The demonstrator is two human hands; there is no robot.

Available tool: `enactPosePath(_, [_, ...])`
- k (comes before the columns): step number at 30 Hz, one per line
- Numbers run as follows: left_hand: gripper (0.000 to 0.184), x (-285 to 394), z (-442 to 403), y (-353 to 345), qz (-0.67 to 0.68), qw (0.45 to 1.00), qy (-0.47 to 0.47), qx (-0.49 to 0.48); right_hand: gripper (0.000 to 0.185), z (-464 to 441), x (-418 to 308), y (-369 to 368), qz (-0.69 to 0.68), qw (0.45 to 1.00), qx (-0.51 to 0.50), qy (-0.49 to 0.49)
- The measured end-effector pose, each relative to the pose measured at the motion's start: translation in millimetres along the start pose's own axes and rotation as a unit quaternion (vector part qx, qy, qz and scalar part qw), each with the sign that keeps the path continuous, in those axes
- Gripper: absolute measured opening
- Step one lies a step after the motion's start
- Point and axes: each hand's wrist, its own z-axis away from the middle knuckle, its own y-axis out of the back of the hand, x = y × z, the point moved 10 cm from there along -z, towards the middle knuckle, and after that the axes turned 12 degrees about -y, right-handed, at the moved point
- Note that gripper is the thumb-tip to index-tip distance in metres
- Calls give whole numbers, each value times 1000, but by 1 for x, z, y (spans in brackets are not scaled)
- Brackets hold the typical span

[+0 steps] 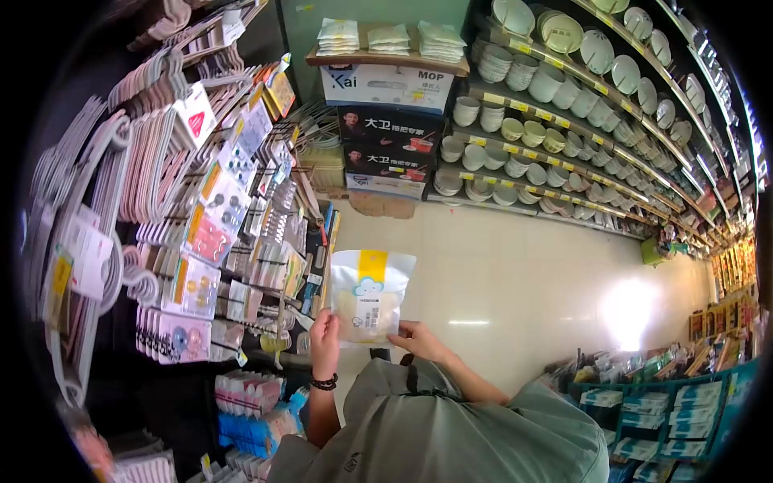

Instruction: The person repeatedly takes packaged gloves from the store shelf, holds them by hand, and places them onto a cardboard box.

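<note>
A white plastic pouch [368, 318] with a yellow band and a cloud print is held upright in front of my body. My left hand [324, 342], with a dark beaded bracelet at the wrist, grips its lower left edge. At the lower right corner, my right hand [420, 340] pinches the pouch between thumb and fingers. Part of the contents shows pale through a clear area low on the pouch; what they are I cannot make out.
Hangers [165, 153] and carded goods [216, 217] crowd the rack at left. Shelves of bowls [534, 133] and plates [597, 51] curve along the right. Ahead, stacked mop boxes [390, 125] carry several white packets [388, 36]. A teal rack [725, 386] holds packets at lower right.
</note>
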Motion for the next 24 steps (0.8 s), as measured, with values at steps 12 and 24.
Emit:
enactPosePath(12, [17, -15, -152, -84, -24, 995, 8, -93, 25, -109, -31, 111, -27, 997, 67, 32])
enactPosePath(24, [37, 9, -382, -182, -33, 991, -24, -124, 23, -261, -173, 288, -78, 984, 45, 152])
